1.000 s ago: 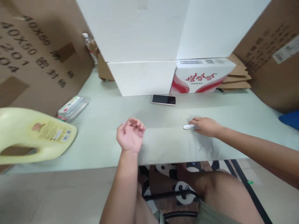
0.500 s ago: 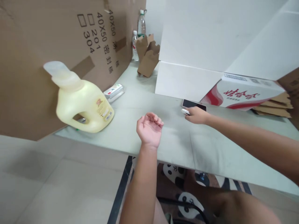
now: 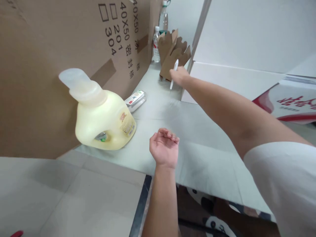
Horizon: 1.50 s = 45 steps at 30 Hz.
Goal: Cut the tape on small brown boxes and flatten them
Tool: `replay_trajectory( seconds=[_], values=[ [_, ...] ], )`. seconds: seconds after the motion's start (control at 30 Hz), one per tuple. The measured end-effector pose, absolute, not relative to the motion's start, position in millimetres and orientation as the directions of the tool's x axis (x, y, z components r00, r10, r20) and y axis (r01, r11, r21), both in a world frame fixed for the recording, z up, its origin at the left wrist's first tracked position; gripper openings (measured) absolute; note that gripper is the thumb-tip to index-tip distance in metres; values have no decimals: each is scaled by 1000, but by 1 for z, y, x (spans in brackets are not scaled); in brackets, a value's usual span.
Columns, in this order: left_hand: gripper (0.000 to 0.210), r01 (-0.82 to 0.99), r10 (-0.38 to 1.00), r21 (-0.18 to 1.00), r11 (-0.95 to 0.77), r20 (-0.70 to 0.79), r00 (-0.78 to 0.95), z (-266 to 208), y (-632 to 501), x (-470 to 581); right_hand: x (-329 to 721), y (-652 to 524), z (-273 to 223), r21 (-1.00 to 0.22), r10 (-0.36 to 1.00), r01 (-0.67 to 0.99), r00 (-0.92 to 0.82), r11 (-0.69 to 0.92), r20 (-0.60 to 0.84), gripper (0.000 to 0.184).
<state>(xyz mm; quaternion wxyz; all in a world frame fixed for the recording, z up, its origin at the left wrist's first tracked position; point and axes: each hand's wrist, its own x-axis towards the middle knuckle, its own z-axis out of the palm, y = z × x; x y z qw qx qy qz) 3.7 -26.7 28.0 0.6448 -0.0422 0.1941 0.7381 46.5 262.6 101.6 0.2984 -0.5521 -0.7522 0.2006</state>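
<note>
My right hand (image 3: 180, 75) reaches to the far side of the table and is closed around a slim white pen (image 3: 171, 84). The pen's thin tip points down at the tabletop, just in front of folded brown cardboard pieces (image 3: 170, 64). My left hand (image 3: 165, 148) rests palm up near the front edge, fingers loosely curled and nothing in it. To its left stands a pale yellow jug (image 3: 108, 115) with a translucent cap and a loop handle. Behind the jug lies a small clear-and-white pack (image 3: 135, 100).
A large brown carton (image 3: 61, 42) walls off the left side. Two plastic bottles (image 3: 156, 46) stand at the back beside the cardboard. White box panels (image 3: 242, 36) rise at the back right, with a red-and-white printed carton (image 3: 296, 102) by them. The pale-covered table (image 3: 202, 151) ends above a tiled floor.
My right hand has moved left and farther away with the pen, from beside a dark phone to the cardboard. The view has shifted. My left hand keeps its palm-up pose.
</note>
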Motion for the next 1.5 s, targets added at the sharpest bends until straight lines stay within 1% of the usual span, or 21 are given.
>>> replay_trajectory(
  seconds=[0.17, 0.27, 0.3, 0.37, 0.4, 0.5, 0.57, 0.7, 0.77, 0.83, 0.93, 1.03, 1.07, 1.1, 1.13, 1.2, 1.27, 1.3, 1.37, 1.43, 1.5],
  values=[
    [24, -982, 921, 169, -89, -362, -145, 27, -13, -6, 20, 321, 119, -620, 978, 771, -11, 142, 210, 35],
    [21, -987, 919, 132, -94, -369, -137, 27, -4, -6, 14, 348, 121, -620, 965, 773, 41, 133, 258, 24],
    [20, -988, 922, 119, -99, -362, -136, 27, -1, -5, 13, 354, 119, -623, 960, 768, 38, 150, 279, 22],
    [20, -990, 929, 99, -102, -348, -130, 27, 3, -1, 12, 359, 116, -622, 950, 759, 15, 193, 313, 26],
    [20, -991, 931, 90, -98, -344, -124, 27, 3, 1, 12, 358, 114, -617, 946, 759, 2, 209, 323, 24],
    [19, -995, 937, 73, -71, -338, -92, 29, 1, 10, 10, 343, 112, -611, 949, 757, -40, 233, 313, 8],
    [19, -995, 941, 87, -56, -327, -82, 32, -5, 13, 10, 322, 115, -618, 948, 739, -91, 269, 304, 11],
    [17, -973, 931, 204, -108, -323, -171, 39, -20, 12, 15, 265, 132, -540, 871, 700, -263, 468, 415, 12],
    [16, -938, 898, 294, -185, -337, -283, 41, -26, 11, 26, 235, 142, -487, 823, 681, -330, 546, 462, 8],
    [16, -881, 844, 389, -270, -345, -411, 41, -29, 12, 46, 207, 151, -489, 782, 631, -344, 603, 520, 8],
    [18, -799, 775, 506, -326, -340, -532, 40, -31, 16, 90, 164, 158, -573, 717, 455, -259, 682, 648, 13],
    [17, -716, 677, 612, -337, -371, -636, 40, -31, 20, 147, 112, 155, -708, 717, 136, -20, 693, 697, 13],
    [17, -683, 630, 648, -337, -384, -675, 40, -30, 21, 167, 92, 151, -742, 739, -1, 97, 670, 667, 12],
    [19, -650, 593, 683, -334, -384, -708, 41, -30, 23, 189, 73, 144, -760, 766, -134, 229, 635, 600, 11],
    [23, -621, 581, 714, -323, -368, -726, 41, -30, 25, 210, 54, 134, -769, 806, -265, 316, 581, 500, 10],
    [31, -567, 650, 771, -291, -276, -708, 41, -30, 31, 251, 20, 110, -793, 901, -475, 381, 382, 206, 10],
    [38, -507, 780, 821, -261, -131, -612, 39, -30, 41, 289, -6, 81, -746, 885, -613, 461, 260, -71, 11],
    [42, -472, 834, 846, -247, -63, -548, 37, -30, 47, 306, -15, 66, -712, 863, -666, 473, 221, -175, 12],
    [54, -399, 905, 891, -217, 30, -425, 31, -29, 60, 336, -29, 40, -657, 843, -731, 461, 184, -278, 13],
    [66, -337, 939, 921, -197, 79, -335, 25, -27, 74, 361, -39, 19, -646, 866, -749, 412, 144, -285, 13],
    [72, -309, 957, 928, -210, 130, -259, 20, -24, 88, 383, -47, 5, -663, 892, -746, 341, 66, -295, 12]
  ],
)
